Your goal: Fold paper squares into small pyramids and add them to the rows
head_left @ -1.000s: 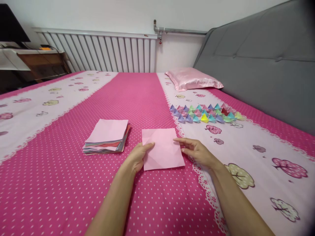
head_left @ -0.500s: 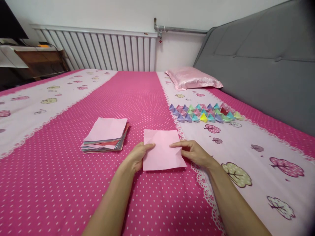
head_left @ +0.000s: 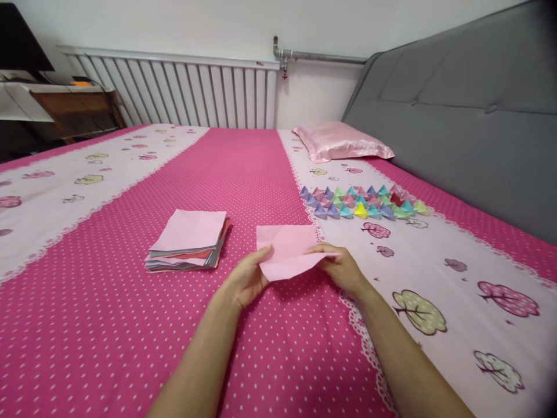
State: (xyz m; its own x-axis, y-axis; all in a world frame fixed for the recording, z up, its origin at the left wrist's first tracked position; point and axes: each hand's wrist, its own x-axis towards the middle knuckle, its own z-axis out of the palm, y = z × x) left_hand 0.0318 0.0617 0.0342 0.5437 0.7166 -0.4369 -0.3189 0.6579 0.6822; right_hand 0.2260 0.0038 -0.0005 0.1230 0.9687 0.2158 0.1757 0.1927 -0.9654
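A square sheet of pink paper (head_left: 288,251) is held between my two hands just above the bed, its near edge lifted and bowed. My left hand (head_left: 249,276) is closed on the left side of the sheet, thumb on top and fingers underneath. On the right side, my right hand (head_left: 342,268) pinches the paper, with the near right corner curling up over its fingers. To the left lies a stack of coloured paper squares (head_left: 194,231), a pink one on top.
Rows of small folded paper boats (head_left: 360,210) in several colours stand on the bed at the right. Behind them lies a pink pillow (head_left: 342,139) against the grey headboard (head_left: 456,104). A white radiator (head_left: 183,90) runs along the far wall.
The near edge of the pink paper has risen from the bed and now bends upward. Both hands have tilted with it; the stack and folded boats stay put.
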